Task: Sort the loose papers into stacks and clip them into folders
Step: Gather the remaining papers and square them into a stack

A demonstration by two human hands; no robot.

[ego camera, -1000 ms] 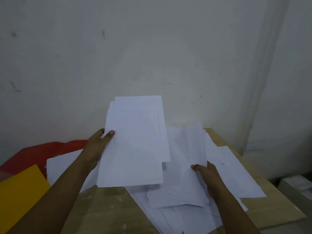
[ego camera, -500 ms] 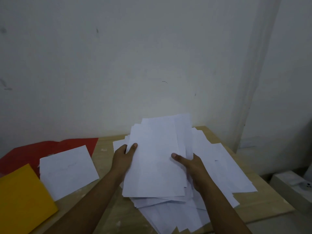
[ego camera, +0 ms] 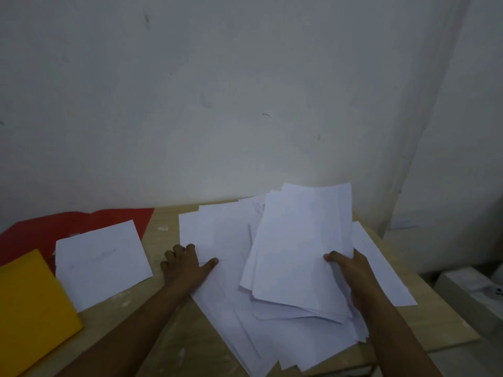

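A loose pile of white papers [ego camera: 217,235] covers the right half of the wooden table [ego camera: 168,336]. My right hand [ego camera: 351,270] grips a stack of white sheets [ego camera: 302,248] at its right edge, thumb on top, lifted slightly over the pile. My left hand [ego camera: 185,265] pinches the left edge of a sheet in the pile, thumb on top and fingers curled at the edge. A separate white sheet [ego camera: 100,262] lies to the left, partly on a red folder [ego camera: 43,229]. A yellow folder [ego camera: 30,311] lies at the near left.
A white wall rises directly behind the table. The table's right edge drops off near a white box [ego camera: 473,292] on the floor at the lower right. Bare wood shows between the two paper groups.
The stack passed from my left hand into my right hand and shifted right over the pile. My left hand dropped to the left edge of the pile.
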